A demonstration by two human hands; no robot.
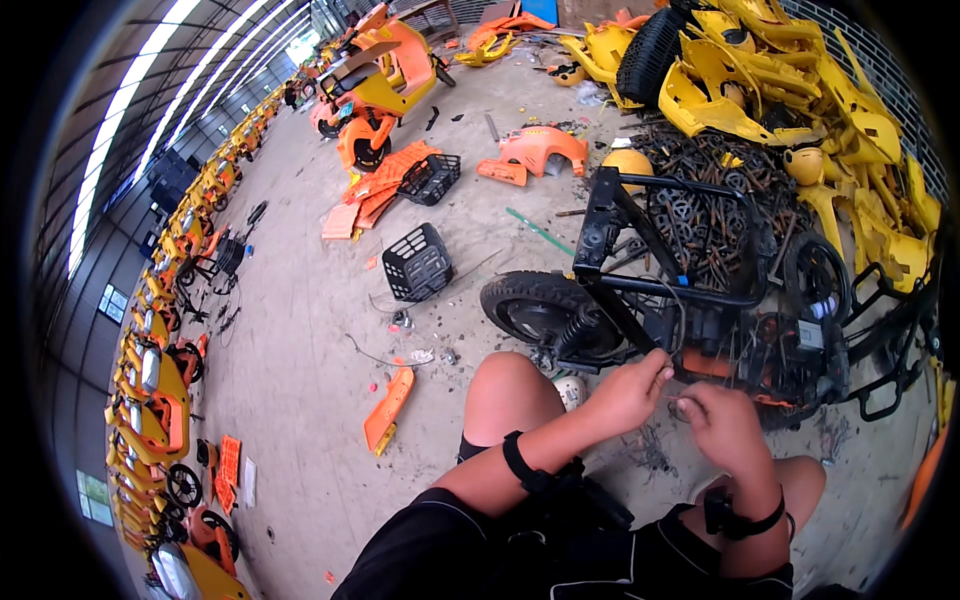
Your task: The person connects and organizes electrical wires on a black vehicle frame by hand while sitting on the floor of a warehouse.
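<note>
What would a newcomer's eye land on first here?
Probably the big heap of yellow body panels at the upper right, with a pile of dark metal parts spread below it. Next, likely the stripped black frame right of centre, just beyond the person's left hand and right hand. Down the left side, a long row of yellow and orange scooters curves into the distance.

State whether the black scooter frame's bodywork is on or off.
Mostly off: the scooter frame shows bare black tubes and an exposed shock absorber.
</note>
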